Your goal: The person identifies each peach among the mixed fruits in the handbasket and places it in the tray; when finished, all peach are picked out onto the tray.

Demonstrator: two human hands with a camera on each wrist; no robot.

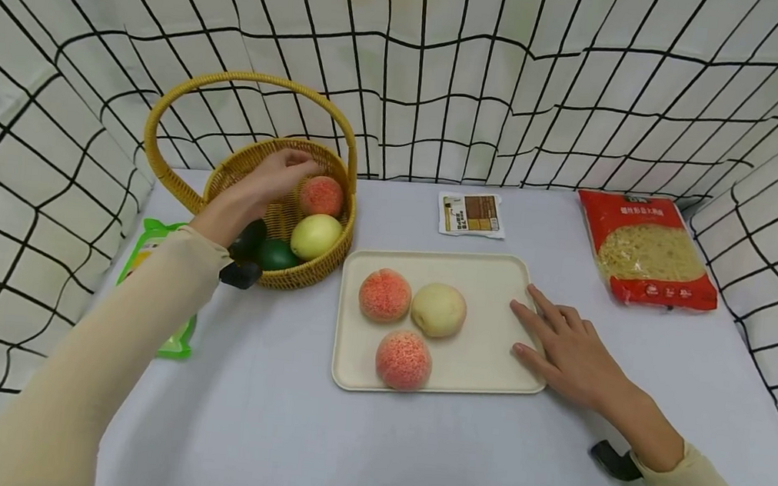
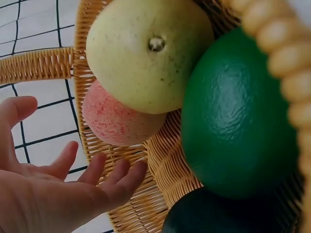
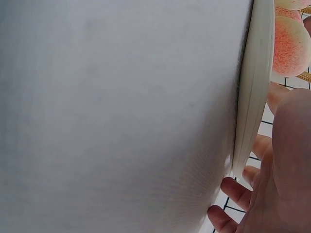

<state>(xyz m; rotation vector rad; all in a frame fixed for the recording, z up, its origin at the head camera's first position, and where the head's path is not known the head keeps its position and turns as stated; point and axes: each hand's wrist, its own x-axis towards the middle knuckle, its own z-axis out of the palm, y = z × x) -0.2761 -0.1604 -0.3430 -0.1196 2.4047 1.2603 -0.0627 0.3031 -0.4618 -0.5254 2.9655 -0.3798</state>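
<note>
My left hand (image 1: pixel 277 175) reaches over the wicker basket (image 1: pixel 313 269), its fingers loose and holding nothing. Closest to it is a pinkish peach (image 1: pixel 322 195); in the left wrist view the fingers curve slightly below that peach (image 2: pixel 121 119), apart from it. A yellow-green round fruit (image 2: pixel 146 82), a glossy green oval fruit (image 2: pixel 233 121) and a darker one (image 2: pixel 214 213) share the basket. With fingers spread, my right hand (image 1: pixel 570 351) rests at the right edge of the cream tray (image 1: pixel 492 337). Two peaches (image 1: pixel 384 295) and a pale yellow fruit (image 1: pixel 439 309) sit on the tray's left half.
Behind the tray lies a small white-and-brown packet (image 1: pixel 471 215). A red bag of pasta (image 1: pixel 652 254) is at the back right. Partly hidden under the left forearm is a green package (image 1: pixel 177 342). A black grid-lined white wall (image 1: pixel 427 123) encloses the table's back and sides.
</note>
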